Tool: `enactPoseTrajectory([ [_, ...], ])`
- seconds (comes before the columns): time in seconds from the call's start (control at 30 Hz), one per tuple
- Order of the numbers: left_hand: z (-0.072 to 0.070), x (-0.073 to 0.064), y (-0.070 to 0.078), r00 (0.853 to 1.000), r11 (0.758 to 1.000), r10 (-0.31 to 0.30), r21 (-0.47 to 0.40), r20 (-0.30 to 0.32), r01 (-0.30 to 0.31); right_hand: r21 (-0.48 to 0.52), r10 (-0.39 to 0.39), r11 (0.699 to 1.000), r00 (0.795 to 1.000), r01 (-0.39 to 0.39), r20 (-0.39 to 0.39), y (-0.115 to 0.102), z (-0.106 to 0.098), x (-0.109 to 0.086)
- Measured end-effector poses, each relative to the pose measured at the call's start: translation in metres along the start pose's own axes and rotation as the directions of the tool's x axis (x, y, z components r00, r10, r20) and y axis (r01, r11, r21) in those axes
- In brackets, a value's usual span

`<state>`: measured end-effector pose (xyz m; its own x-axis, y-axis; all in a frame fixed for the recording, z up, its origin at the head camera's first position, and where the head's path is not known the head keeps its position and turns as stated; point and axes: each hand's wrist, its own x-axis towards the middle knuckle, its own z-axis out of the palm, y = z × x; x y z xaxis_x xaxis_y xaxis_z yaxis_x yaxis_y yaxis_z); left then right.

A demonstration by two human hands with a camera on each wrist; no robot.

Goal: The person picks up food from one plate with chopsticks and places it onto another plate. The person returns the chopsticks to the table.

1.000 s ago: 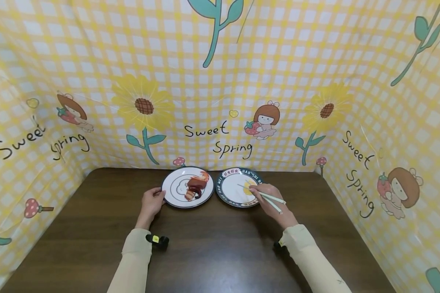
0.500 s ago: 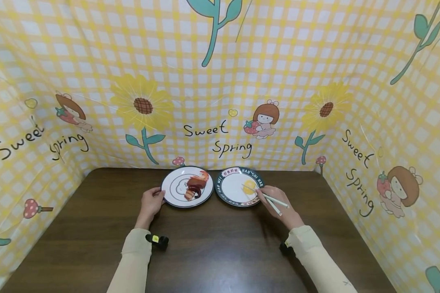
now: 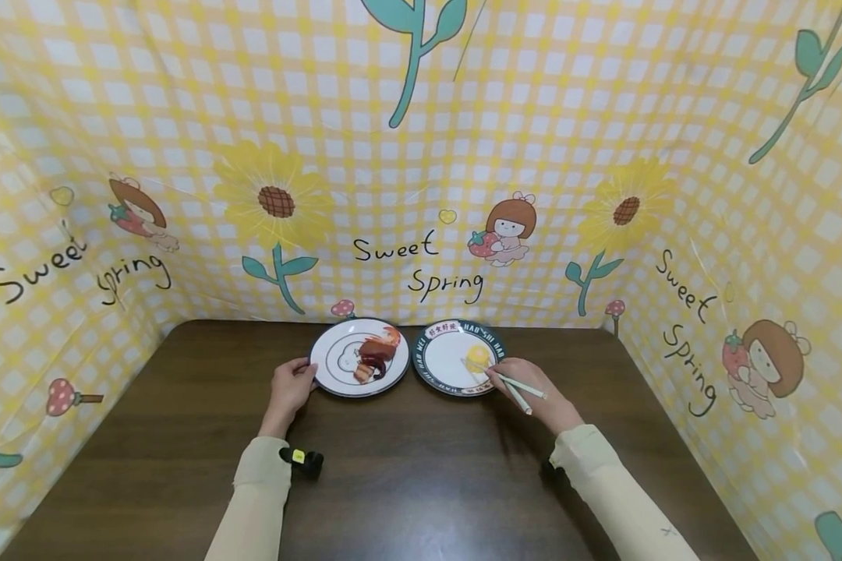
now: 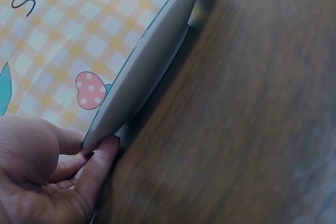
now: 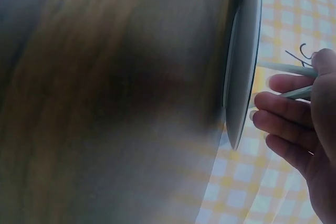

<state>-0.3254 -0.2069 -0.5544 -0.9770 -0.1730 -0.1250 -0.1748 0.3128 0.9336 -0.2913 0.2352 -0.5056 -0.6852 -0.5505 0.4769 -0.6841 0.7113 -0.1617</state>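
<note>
In the head view, my left hand (image 3: 289, 393) pinches the left rim of a white plate (image 3: 331, 347). The left wrist view shows the thumb (image 4: 100, 169) and fingers on either side of that rim. Glossy reddish-brown food pieces (image 3: 373, 357), one orange-red at its end, lie on the plate's right half. My right hand (image 3: 542, 407) holds pale green chopsticks (image 3: 526, 387) over the right edge of a green-rimmed plate (image 3: 442, 362). On this plate, the chopstick tips are at a fried egg (image 3: 479, 357); whether they grip it is too small to tell.
Both plates stand side by side, nearly touching, at the back of the dark wooden table (image 3: 407, 467). A yellow checked cloth (image 3: 421, 179) with printed flowers and figures rises behind and on both sides.
My right hand has shifted slightly to the right and back from the egg, and the chopsticks have changed angle. More of the egg now shows. The left hand and its plate have stayed put.
</note>
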Motion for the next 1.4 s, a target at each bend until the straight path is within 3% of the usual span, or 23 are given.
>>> enactPoseTrajectory([
  [0.23,0.0,-0.001,0.001,1.0,1.0,-0.001,-0.004,-0.006,0.001,-0.023,-0.055,0.998,0.997,0.056,0.061,0.006,0.005,0.008],
  [0.57,0.0,-0.001,0.002,1.0,1.0,-0.002,-0.002,-0.001,0.002,-0.043,-0.067,0.997,0.997,0.069,0.049,0.012,0.007,0.011],
  [0.83,-0.001,0.0,0.001,1.0,1.0,-0.007,0.005,-0.006,0.007,-0.056,-0.137,0.989,0.991,0.137,0.005,0.017,0.009,0.01],
  [1.13,0.001,0.0,0.002,1.0,1.0,-0.011,0.005,-0.011,0.012,-0.005,-0.112,0.994,0.994,0.112,0.0,0.011,0.003,0.008],
  [1.4,0.0,-0.002,0.003,1.0,1.0,-0.005,0.001,-0.009,0.005,0.014,-0.059,0.998,0.996,0.059,0.062,0.008,0.0,0.007],
])
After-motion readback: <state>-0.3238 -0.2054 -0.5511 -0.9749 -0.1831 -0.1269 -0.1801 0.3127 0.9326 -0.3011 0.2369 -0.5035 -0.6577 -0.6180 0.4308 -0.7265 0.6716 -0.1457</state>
